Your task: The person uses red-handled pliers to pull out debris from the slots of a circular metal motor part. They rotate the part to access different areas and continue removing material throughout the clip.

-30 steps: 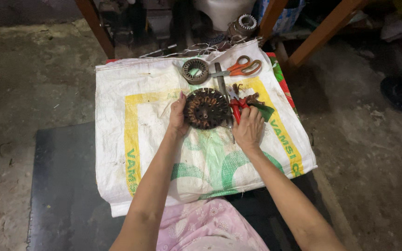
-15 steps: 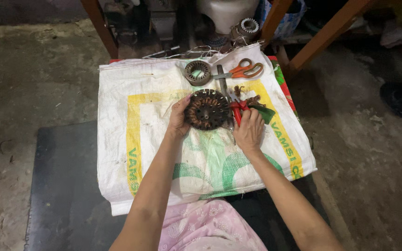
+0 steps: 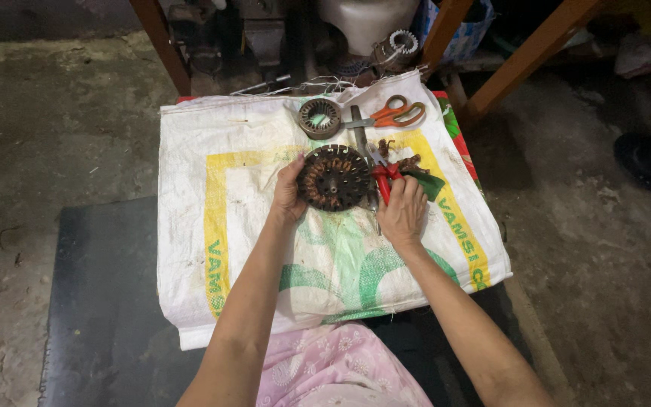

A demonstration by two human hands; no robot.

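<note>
Left hand (image 3: 289, 197): fingers curled, gripping left rim of round copper-wound stator (image 3: 334, 178), mid-sack. Right hand (image 3: 403, 211): closed on red-handled pliers (image 3: 383, 181), jaws at the stator's right edge. White woven sack (image 3: 212, 218): bare cloth left and below. Orange scissors (image 3: 397, 113), small stator (image 3: 319, 117) behind.

Repair workshop: wound stators (image 3: 334, 178), scissors (image 3: 396, 114), concrete floor (image 3: 54, 120)

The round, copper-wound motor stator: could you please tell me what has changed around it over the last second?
Nothing visibly changed. The left hand grips the round copper-wound stator on the white woven sack, as before; the right hand remains on the red-handled tool.
</note>
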